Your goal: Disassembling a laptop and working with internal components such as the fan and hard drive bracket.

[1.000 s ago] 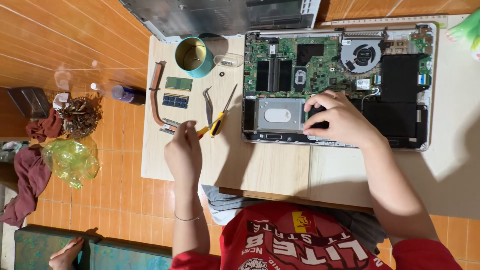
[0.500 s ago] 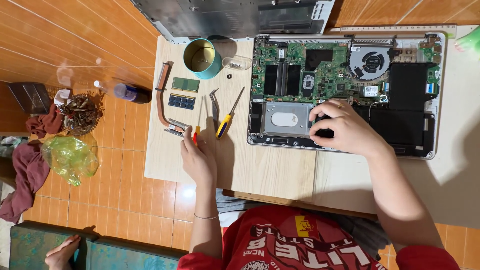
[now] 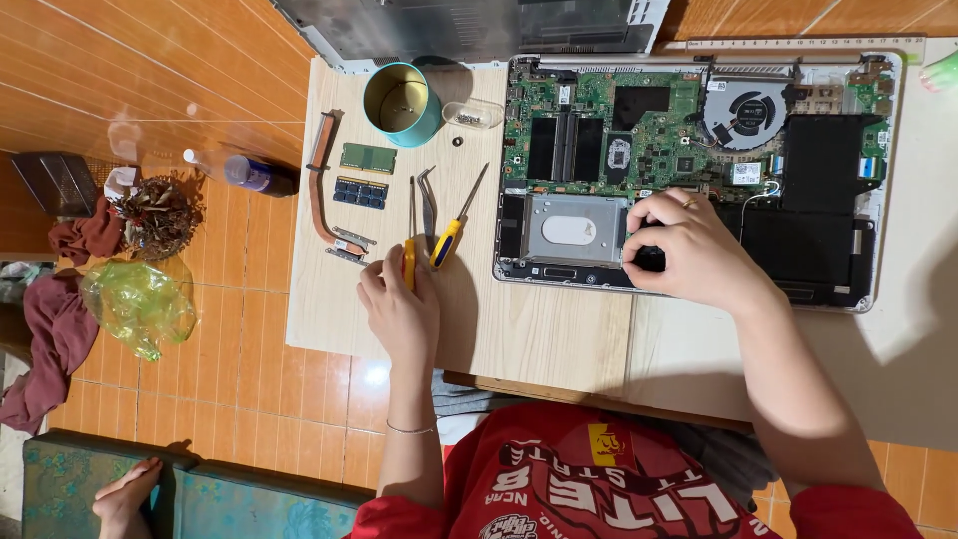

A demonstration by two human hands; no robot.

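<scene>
An opened laptop base [image 3: 838,215] lies on the pale wooden board [image 3: 539,329], with green circuit board, fan and black battery exposed. My right hand [image 3: 694,250] rests on it, fingers curled down at the right edge of the silver hard drive [image 3: 569,230]; what the fingertips pinch is hidden. My left hand [image 3: 399,304] grips the orange-handled screwdriver [image 3: 409,255], which lies on the board pointing away from me. Just right of it lie tweezers [image 3: 427,200] and a yellow-and-blue screwdriver [image 3: 451,235].
Two memory sticks [image 3: 364,175], a copper heat pipe [image 3: 321,190], a teal tin [image 3: 399,100] and a small clear dish of screws [image 3: 472,114] lie on the board's left part. On the tiled floor are a green plastic bag [image 3: 135,304], cloths and a small bottle [image 3: 244,172].
My left hand has slid from the board beside the tools onto the orange-handled screwdriver and closed on it. My right hand has stayed at the hard drive's edge.
</scene>
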